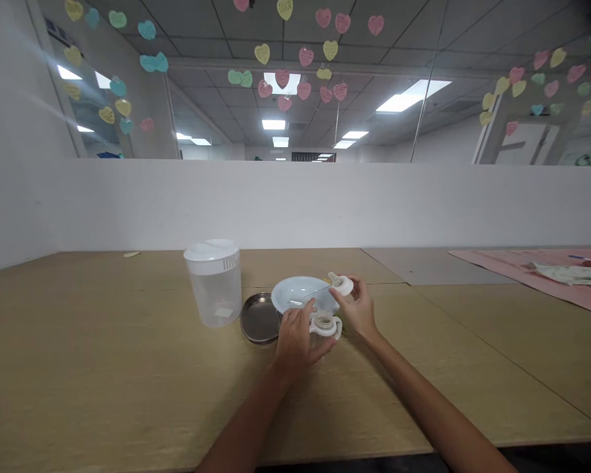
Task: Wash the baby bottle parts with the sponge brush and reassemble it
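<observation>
My left hand point(295, 336) is wrapped round a clear baby bottle point(325, 323) with a white collar and side handles; its mouth is uncovered. To the right and a little higher, my right hand point(358, 307) grips a bottle nipple point(341, 283) in a white ring, its clear tip pointing up and left. A thin straw runs from the nipple ring down to the left over a white bowl point(295, 288). The bowl stands just behind the bottle. Part of the bottle's body is hidden by my left fingers.
A round metal tray point(260, 322) lies left of the bowl. Farther left stands a translucent plastic bucket point(215, 286) with a white lid. At the far right, a pink cloth point(512, 266) carries folded fabric. A white wall closes off the table's back.
</observation>
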Demonstrator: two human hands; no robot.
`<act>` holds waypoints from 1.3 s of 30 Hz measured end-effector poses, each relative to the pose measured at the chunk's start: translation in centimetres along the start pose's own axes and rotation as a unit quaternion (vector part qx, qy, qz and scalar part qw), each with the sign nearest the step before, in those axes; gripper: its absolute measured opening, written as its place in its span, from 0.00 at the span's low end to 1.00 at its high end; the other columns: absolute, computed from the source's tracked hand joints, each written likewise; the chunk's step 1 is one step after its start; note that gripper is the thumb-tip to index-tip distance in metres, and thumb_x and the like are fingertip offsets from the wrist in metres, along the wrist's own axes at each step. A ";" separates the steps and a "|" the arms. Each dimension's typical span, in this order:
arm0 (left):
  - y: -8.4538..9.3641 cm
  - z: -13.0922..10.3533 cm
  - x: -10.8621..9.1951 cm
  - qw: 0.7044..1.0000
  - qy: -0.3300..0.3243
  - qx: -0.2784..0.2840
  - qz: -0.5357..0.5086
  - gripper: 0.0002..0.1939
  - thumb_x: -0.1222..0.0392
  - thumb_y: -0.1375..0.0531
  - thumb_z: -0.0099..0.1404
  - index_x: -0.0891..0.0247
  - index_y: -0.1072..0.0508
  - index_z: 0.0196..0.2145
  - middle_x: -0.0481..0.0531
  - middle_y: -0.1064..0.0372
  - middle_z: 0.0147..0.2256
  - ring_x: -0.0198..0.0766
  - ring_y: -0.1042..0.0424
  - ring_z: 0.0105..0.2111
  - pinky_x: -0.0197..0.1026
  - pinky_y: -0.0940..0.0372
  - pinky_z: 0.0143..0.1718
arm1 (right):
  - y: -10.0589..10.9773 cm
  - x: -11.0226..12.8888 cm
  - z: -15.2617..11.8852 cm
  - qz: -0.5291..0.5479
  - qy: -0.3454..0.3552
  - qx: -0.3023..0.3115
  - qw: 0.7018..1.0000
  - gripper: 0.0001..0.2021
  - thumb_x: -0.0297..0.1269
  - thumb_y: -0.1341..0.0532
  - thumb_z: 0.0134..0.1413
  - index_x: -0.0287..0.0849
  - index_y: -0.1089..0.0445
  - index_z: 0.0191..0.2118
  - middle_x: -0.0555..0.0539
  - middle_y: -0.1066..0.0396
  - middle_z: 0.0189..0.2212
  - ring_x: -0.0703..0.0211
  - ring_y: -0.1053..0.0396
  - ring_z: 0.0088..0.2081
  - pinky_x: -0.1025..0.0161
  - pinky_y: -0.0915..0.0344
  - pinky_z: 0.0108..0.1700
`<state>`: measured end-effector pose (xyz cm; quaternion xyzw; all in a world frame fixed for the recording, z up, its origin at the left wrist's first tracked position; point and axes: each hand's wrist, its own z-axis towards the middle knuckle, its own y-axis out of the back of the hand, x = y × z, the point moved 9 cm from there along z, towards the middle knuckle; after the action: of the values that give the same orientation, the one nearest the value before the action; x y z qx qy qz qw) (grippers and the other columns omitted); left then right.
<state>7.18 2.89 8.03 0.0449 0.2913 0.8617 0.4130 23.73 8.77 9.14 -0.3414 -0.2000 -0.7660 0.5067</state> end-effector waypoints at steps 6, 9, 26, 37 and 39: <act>3.0 -0.2 -0.5 0.993 -0.035 -0.114 0.011 0.25 0.51 0.52 0.64 0.67 0.46 0.55 0.63 0.34 0.46 0.47 0.35 0.47 0.50 0.42 0.47 | -0.5 3.9 -2.2 -0.061 0.223 0.054 0.971 0.18 0.39 0.35 0.44 0.46 0.44 0.38 0.40 0.32 0.46 0.51 0.33 0.48 0.47 0.35 0.49; 4.3 -0.5 -1.4 0.984 -0.080 -0.160 -0.006 0.22 0.53 0.52 0.64 0.66 0.42 0.52 0.61 0.32 0.43 0.46 0.34 0.45 0.49 0.41 0.46 | -1.5 4.6 -3.9 -0.065 0.308 0.116 0.942 0.13 0.37 0.37 0.47 0.48 0.45 0.33 0.42 0.31 0.47 0.52 0.34 0.50 0.46 0.33 0.47; 5.0 -0.4 -3.6 0.968 -0.156 -0.193 -0.031 0.11 0.55 0.53 0.66 0.65 0.37 0.36 0.52 0.34 0.27 0.37 0.36 0.27 0.42 0.40 0.30 | -3.6 10.0 -9.6 -0.105 0.506 0.117 0.848 0.16 0.30 0.49 0.57 0.40 0.41 0.52 0.40 0.30 0.39 0.53 0.32 0.46 0.53 0.29 0.43; 3.2 -0.5 -2.9 0.980 -0.115 -0.151 -0.052 0.10 0.62 0.55 0.67 0.65 0.35 0.38 0.55 0.32 0.31 0.37 0.33 0.31 0.39 0.36 0.30 | -2.9 10.9 -9.0 -0.118 0.504 0.045 0.855 0.18 0.25 0.47 0.52 0.41 0.39 0.50 0.42 0.32 0.34 0.56 0.32 0.40 0.57 0.29 0.39; 3.0 -0.4 -2.8 0.983 -0.100 -0.143 -0.061 0.11 0.62 0.55 0.67 0.65 0.35 0.38 0.55 0.32 0.31 0.37 0.32 0.31 0.39 0.36 0.30 | -2.8 10.9 -8.9 -0.115 0.499 0.042 0.858 0.18 0.26 0.46 0.52 0.40 0.39 0.50 0.42 0.32 0.35 0.56 0.32 0.41 0.57 0.29 0.39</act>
<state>6.83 -0.80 9.74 0.0534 0.1247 0.8590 0.4936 15.55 -2.90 11.03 0.1341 0.0097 -0.8773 0.4608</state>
